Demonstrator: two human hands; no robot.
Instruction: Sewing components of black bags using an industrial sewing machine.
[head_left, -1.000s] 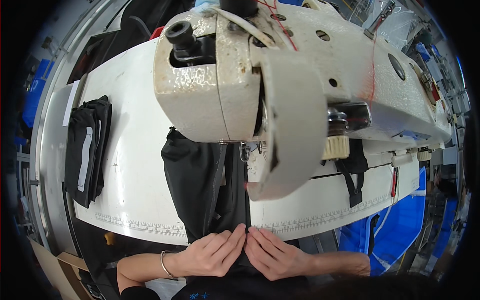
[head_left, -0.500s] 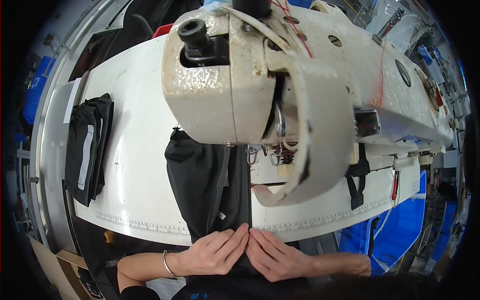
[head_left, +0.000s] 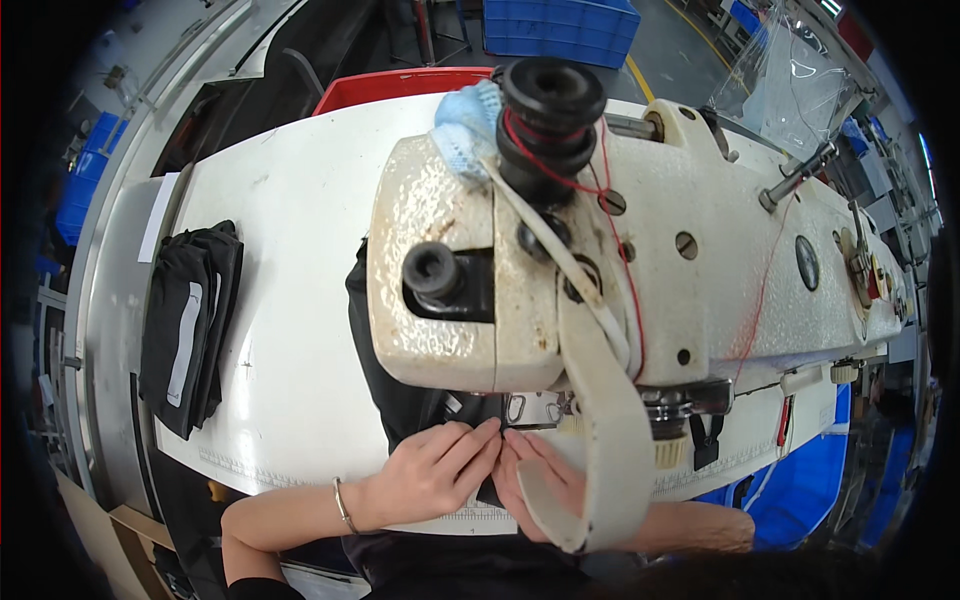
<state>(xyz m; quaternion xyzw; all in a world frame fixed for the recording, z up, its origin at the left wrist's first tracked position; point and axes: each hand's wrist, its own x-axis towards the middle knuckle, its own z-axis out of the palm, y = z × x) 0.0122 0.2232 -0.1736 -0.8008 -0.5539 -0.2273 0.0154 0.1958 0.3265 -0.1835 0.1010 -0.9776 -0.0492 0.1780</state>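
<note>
A piece of black fabric (head_left: 392, 400) lies on the white table under the head of a cream sewing machine (head_left: 440, 360), which hides much of it. My left hand (head_left: 432, 475) rests on the fabric just before the presser area, its fingertips pinched on the fabric's right edge. Right beside it, my right hand (head_left: 528, 475) grips the same edge, fingertips almost touching the left ones. A curved cream lever (head_left: 610, 440) covers part of the right hand. The needle is hidden behind the machine head.
Folded black fabric pieces (head_left: 190, 330) with white strips lie stacked at the table's left. A red-handled tool (head_left: 784, 420) and a black strap (head_left: 707, 440) are at the right. Blue bins (head_left: 800, 495) stand below the right edge; a red bin (head_left: 400, 88) sits behind the table.
Both hands have moved closer to the machine with the fabric, which has slid farther under the head. The view has shifted, so the machine sits lower and more of its top shows.
</note>
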